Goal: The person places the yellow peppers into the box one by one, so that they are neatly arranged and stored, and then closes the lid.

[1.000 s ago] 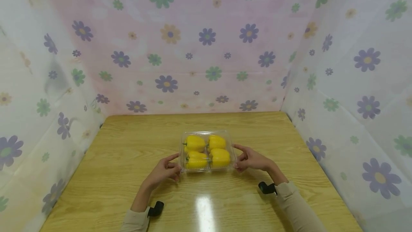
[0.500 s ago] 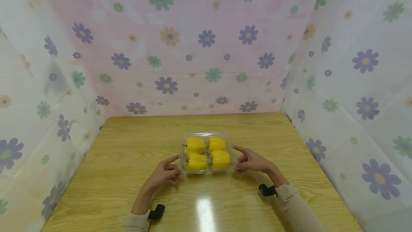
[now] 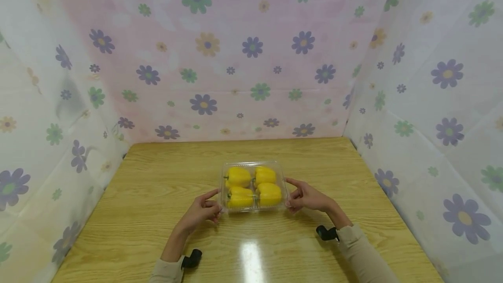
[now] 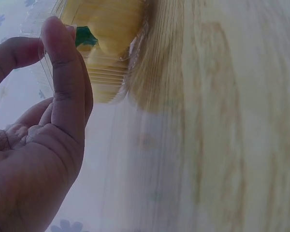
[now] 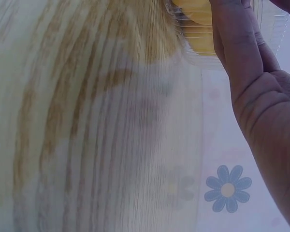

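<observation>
A clear plastic container (image 3: 253, 208) with several yellow bell peppers (image 3: 269, 194) inside is on the table in the head view. My left hand (image 3: 199, 212) pinches its left rim between thumb and fingers. In the left wrist view, the thumb of the left hand (image 4: 48, 125) lies against the clear rim, near a pepper's green stem (image 4: 85, 36). On the opposite side, my right hand (image 3: 310, 196) grips the right rim. The right wrist view shows the right hand (image 5: 263, 82) at the container's edge, its fingertips cut off by the frame top.
The wood-grain table (image 3: 157, 178) is bounded by flower-patterned cloth (image 3: 251, 69) at the back and on both sides. A bright light reflection lies on the tabletop in front of the container. Black wrist mounts (image 3: 192, 259) sit at both sleeve cuffs.
</observation>
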Demonstrator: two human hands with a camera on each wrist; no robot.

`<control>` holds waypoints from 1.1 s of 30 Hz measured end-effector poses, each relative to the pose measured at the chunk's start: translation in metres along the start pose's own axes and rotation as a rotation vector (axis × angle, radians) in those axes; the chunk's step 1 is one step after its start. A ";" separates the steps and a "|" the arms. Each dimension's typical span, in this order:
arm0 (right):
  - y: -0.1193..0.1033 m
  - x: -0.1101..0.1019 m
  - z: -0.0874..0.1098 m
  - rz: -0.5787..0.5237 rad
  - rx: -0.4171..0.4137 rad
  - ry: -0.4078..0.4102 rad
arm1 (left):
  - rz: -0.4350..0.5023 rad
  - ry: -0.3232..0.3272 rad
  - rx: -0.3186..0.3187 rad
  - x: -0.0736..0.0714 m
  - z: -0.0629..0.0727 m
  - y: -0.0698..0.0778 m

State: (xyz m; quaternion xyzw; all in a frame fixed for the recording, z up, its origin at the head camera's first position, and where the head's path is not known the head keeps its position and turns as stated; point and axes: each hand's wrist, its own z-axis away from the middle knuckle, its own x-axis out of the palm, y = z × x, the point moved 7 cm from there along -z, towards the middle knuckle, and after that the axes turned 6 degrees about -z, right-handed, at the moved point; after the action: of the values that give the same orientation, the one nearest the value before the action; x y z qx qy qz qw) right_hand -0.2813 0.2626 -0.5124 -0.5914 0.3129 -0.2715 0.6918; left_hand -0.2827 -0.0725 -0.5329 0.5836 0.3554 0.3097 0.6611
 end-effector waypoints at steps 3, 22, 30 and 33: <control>0.001 0.000 0.000 0.000 0.003 0.001 | -0.001 0.001 -0.014 -0.001 0.001 -0.001; 0.002 0.002 0.001 -0.001 -0.030 -0.005 | -0.042 0.013 -0.018 -0.002 0.001 -0.002; -0.001 0.004 -0.001 -0.024 -0.056 -0.018 | -0.038 0.024 -0.013 -0.004 0.002 -0.002; 0.000 0.004 0.000 -0.025 -0.053 -0.020 | -0.034 0.010 0.006 -0.002 0.001 -0.001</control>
State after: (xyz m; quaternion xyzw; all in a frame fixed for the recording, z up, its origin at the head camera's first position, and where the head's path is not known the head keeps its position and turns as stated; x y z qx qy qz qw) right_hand -0.2788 0.2598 -0.5126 -0.6162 0.3057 -0.2658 0.6754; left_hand -0.2829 -0.0751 -0.5341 0.5780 0.3696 0.3002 0.6627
